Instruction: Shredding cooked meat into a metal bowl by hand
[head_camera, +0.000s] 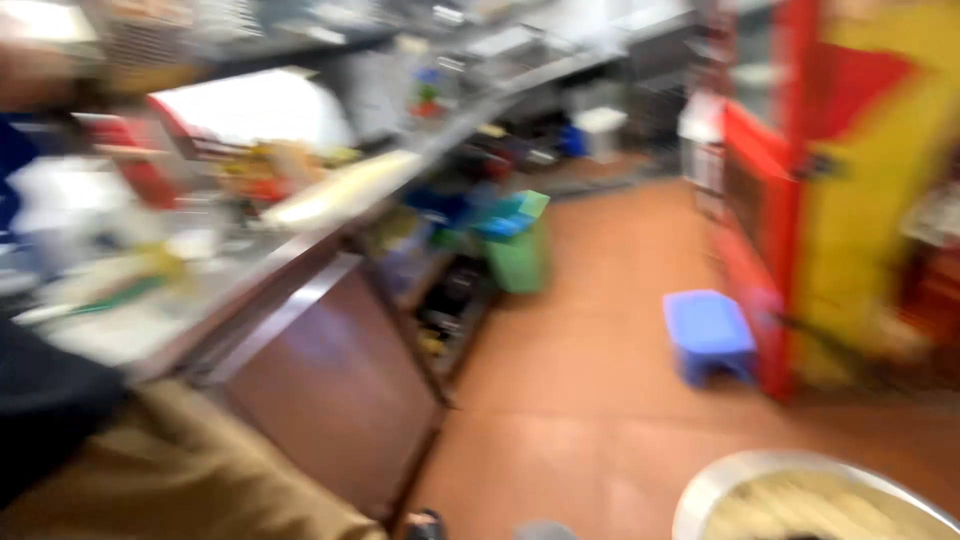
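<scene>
Blurred head view of a kitchen aisle. A round metal bowl (810, 495) of pale strips sits at the lower right edge, nearest the wearer; neither of the hands is in view, so their state cannot be told. A steel desk (300, 330) runs along the left. On the orange tiled floor (590, 400) stand a blue stool (708, 335) and a green bin (520, 255).

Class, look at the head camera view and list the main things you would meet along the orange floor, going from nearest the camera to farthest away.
Round metal bowl of pale food → small blue plastic stool → green plastic bin with an open lid → white box under the far counter. The picture is blurred, so finer detail cannot be told.
</scene>
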